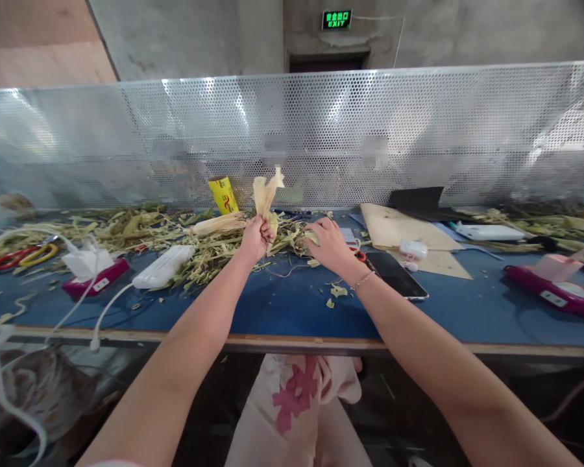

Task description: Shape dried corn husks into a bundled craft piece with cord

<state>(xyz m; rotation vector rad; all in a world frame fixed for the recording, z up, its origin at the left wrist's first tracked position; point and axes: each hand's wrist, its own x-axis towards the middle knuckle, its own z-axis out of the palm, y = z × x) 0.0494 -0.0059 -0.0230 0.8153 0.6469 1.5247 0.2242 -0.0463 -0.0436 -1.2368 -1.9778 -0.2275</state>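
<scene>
My left hand [257, 239] is closed in a fist around a bunch of dried husk strips [264, 193], which look like corn husk. Their pale, flat ends stand up above the fingers. To the right, my right hand [328, 243] curls its fingers down over dried plant scraps [299, 245] at the edge of the pile; its fingertips are partly hidden. A tangled heap of greenish-yellow dried stalks [214, 253] lies beneath and left of my left hand. Longer pale husks [219, 224] rest on top of that heap.
A yellow paper cup [222, 194] stands behind the heap, before a perforated metal screen [321, 143]. Left are scissors [37, 255], a purple power strip [97, 279] and a white power bank [164, 267]. Right are a phone [396, 275], brown paper [403, 227] and another purple strip [552, 292].
</scene>
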